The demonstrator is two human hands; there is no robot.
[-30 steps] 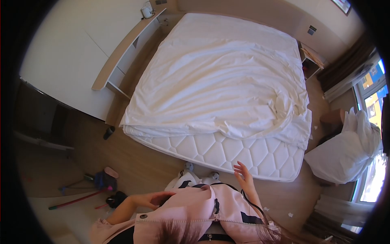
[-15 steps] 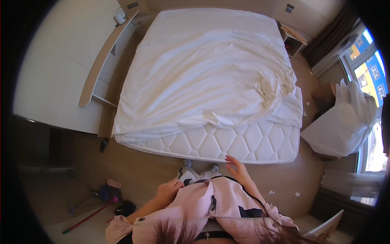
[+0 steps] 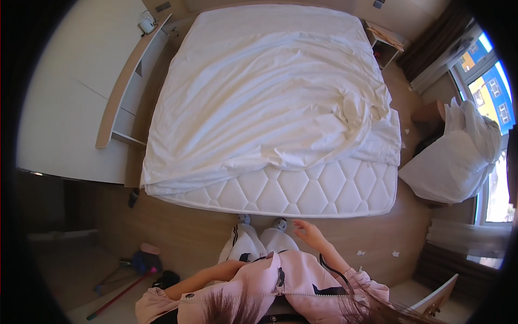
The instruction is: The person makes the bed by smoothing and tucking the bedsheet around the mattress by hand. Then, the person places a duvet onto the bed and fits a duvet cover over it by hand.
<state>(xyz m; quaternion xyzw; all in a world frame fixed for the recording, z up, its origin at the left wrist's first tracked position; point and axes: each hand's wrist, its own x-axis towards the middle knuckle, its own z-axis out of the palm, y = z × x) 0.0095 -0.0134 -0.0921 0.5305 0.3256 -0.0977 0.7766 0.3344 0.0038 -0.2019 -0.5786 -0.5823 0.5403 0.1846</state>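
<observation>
My right hand point(image 3: 310, 234) hangs in front of the mattress's near edge, fingers stretched out and holding nothing. It is apart from the quilted white mattress point(image 3: 302, 189). My left forearm point(image 3: 213, 274) reaches across my body, and the left hand's fingers are hidden at the pink jacket point(image 3: 253, 283). A rumpled white sheet point(image 3: 253, 102) covers most of the bed; the quilted near end of the mattress is bare, and the sheet bunches up at the right side.
A large white bundle point(image 3: 450, 162) stands by the window. Left are a wall shelf point(image 3: 116, 102) and, on the floor, a red-handled stick point(image 3: 121, 297) beside a dustpan-like item point(image 3: 144, 259). Paper scraps point(image 3: 360, 252) lie right. A nightstand point(image 3: 386, 43) is at the back.
My right hand has drawn back slightly from the mattress edge. The left hand has slipped out of sight against the jacket. My view has shifted a little; the bedding looks unchanged.
</observation>
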